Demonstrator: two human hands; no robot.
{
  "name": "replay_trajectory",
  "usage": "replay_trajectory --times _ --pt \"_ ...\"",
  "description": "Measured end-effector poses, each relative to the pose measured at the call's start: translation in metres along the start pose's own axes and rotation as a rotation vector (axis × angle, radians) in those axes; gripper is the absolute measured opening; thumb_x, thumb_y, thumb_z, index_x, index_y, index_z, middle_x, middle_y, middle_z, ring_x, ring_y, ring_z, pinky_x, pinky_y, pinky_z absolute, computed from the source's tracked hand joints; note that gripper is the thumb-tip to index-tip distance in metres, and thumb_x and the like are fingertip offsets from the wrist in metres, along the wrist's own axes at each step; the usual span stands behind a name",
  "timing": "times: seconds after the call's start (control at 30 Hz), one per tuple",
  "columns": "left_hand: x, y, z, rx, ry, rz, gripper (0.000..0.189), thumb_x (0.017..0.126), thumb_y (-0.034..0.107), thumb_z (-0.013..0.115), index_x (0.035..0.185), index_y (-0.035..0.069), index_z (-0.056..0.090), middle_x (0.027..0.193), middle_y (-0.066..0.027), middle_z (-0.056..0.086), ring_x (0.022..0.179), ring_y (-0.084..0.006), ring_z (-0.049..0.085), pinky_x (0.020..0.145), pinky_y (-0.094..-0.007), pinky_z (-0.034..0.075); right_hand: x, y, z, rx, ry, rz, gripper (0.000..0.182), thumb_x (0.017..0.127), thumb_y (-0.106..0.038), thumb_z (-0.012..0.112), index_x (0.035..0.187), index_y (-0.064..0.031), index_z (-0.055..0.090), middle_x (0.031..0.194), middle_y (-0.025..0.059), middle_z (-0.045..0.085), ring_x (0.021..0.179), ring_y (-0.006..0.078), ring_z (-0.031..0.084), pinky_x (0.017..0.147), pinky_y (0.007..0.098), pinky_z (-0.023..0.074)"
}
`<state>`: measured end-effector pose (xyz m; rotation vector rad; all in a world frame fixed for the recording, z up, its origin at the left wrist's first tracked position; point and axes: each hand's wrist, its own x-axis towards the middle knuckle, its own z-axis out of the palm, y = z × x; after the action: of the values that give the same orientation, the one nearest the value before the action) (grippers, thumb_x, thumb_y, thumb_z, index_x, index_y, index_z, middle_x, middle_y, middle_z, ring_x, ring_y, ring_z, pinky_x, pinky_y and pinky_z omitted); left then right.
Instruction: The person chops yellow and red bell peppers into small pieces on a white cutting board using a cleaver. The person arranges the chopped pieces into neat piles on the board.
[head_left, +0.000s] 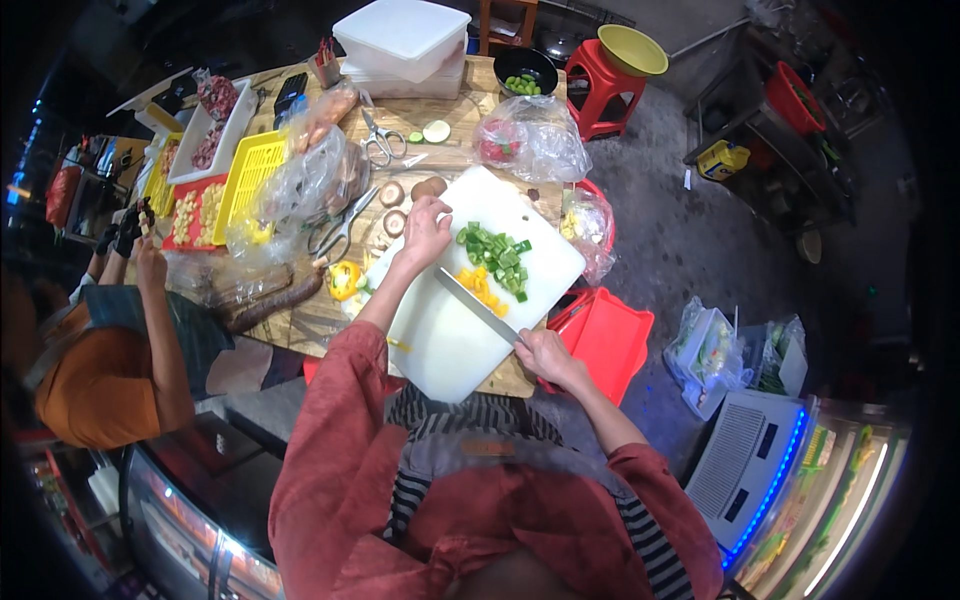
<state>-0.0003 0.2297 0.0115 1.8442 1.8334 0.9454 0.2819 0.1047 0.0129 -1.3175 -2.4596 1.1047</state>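
My right hand (551, 356) grips the handle of a kitchen knife (480, 307), its blade lying low over a white cutting board (442, 349). Diced yellow bell pepper (474, 282) lies along the blade's far side. Beyond it spreads a heap of diced green pepper (496, 253). My left hand (427, 234) is over the board's left edge, fingers bent; whether anything is in them cannot be told. Close to it are shiitake mushrooms (391, 193). A cut yellow bell pepper (345, 280) sits left of the board, and a yellow strip (398, 344) lies near its lower left edge.
Scissors (346, 234), plastic bags (300, 187), a yellow basket (251, 180) and a red tray (199, 214) crowd the wooden table's left. A bagged red item (501, 142) lies beyond the board. Red bins (607, 337) stand at right. A co-worker (112, 367) holds a skewer at left.
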Motion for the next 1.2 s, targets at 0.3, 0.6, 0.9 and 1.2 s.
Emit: replay_trajectory --times 0.3,0.6,0.9,1.2 --pt "0.169 0.056 0.046 0.015 0.151 0.418 0.031 0.085 0.018 0.050 0.108 0.002 0.062 0.116 -0.0181 0.059 0.113 -0.0336 0.052 0.098 -0.0407 0.040 0.011 0.003 -0.012 -0.132 0.083 -0.041 0.020 0.082 -0.014 0.058 0.072 0.0016 0.052 0.055 0.0224 0.052 0.054 0.0399 0.057 0.051 0.0475 0.0454" --pt "0.167 0.030 0.059 0.304 -0.593 -0.070 0.037 0.080 0.031 0.051 0.093 0.000 0.065 0.102 -0.0249 0.062 0.099 -0.0364 0.059 0.090 -0.0428 0.046 0.005 -0.005 -0.011 -0.054 0.086 0.040 0.019 0.083 -0.014 0.055 0.073 0.0012 0.050 0.057 0.0224 0.052 0.057 0.0416 0.056 0.053 0.0494 0.0438" --pt "0.196 0.057 0.080 0.365 -0.371 -0.158 0.046 0.076 0.027 0.064 0.114 0.003 0.053 0.114 -0.0182 0.060 0.107 -0.0326 0.057 0.093 -0.0420 0.045 0.008 -0.002 -0.001 -0.066 0.114 0.039 0.018 0.083 -0.015 0.056 0.074 -0.0001 0.051 0.057 0.0216 0.053 0.057 0.0410 0.056 0.053 0.0491 0.0441" --pt "0.203 0.052 0.041 -0.361 -0.184 -0.145 0.044 0.081 0.016 0.055 0.123 0.007 0.046 0.100 -0.0187 0.061 0.083 -0.0278 0.063 0.074 -0.0384 0.051 0.007 -0.003 -0.003 -0.067 0.093 0.060 0.019 0.084 -0.016 0.055 0.075 0.0010 0.051 0.058 0.0223 0.053 0.058 0.0421 0.056 0.054 0.0497 0.0446"
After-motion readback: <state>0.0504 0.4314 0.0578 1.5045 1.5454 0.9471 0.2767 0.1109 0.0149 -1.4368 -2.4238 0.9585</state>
